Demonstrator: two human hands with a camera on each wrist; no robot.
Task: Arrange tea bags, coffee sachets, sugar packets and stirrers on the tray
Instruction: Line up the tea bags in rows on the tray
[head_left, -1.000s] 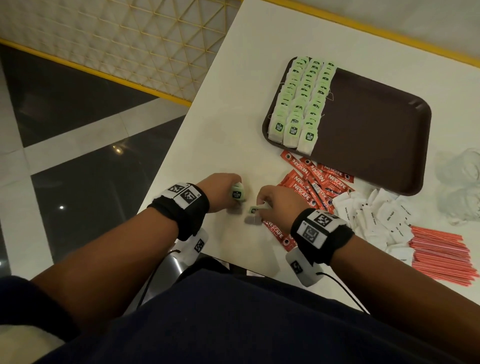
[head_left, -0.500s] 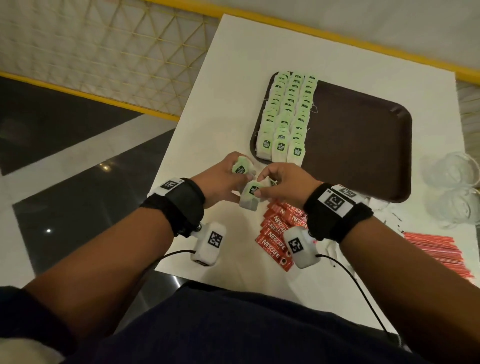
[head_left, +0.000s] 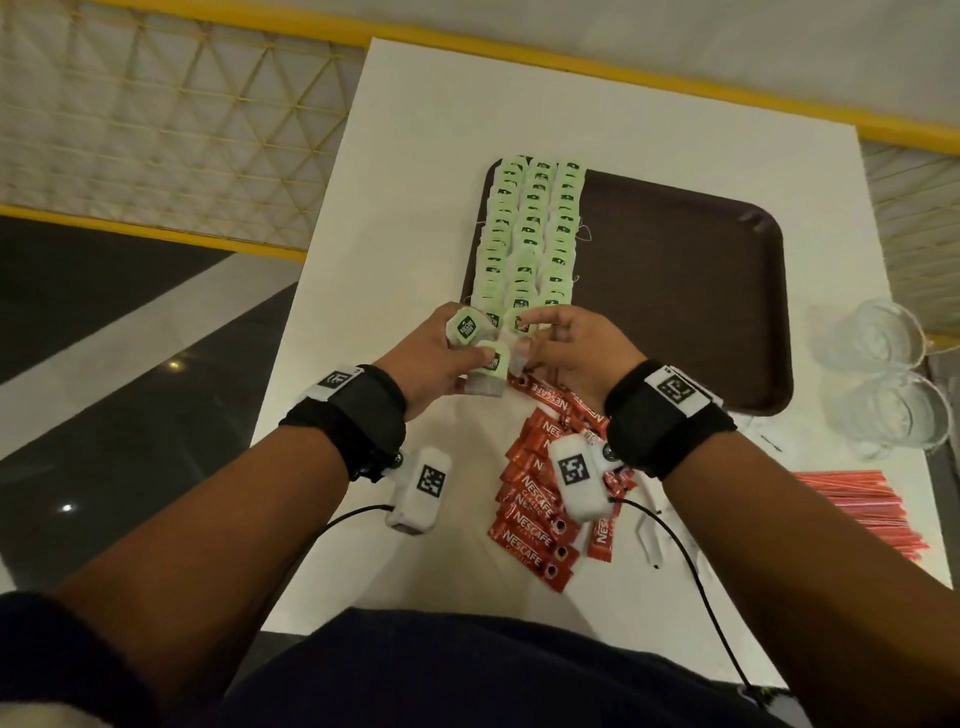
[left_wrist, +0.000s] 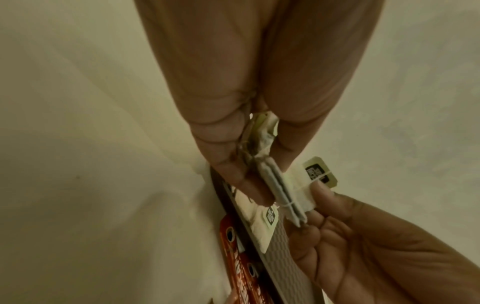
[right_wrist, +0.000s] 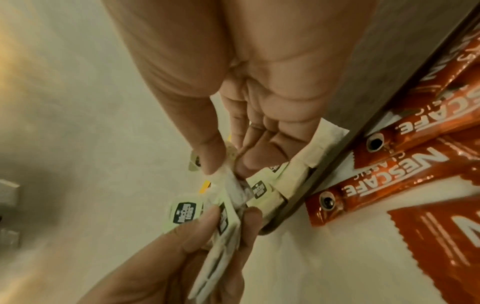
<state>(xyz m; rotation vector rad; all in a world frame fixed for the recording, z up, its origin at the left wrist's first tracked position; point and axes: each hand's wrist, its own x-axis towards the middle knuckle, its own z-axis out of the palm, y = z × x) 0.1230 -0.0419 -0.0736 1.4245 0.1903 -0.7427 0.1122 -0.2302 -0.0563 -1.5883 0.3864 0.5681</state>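
"NESCAFE" in white caps on red coffee sachets (head_left: 530, 514), w/ smaller "CLASSIC" under it. Tea bag tags (head_left: 466, 328): dark logo, txt too small to read.

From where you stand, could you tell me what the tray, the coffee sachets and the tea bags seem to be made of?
Tray: probably moulded plastic, dark brown and matte; rounded corners, raised rim and a fine textured surface in the wrist views.
Coffee sachets: likely foil-laminate film, glossy red; they catch highlights and have serrated ends.
Tea bags: thin, soft white filter paper with pale green card tags on string.
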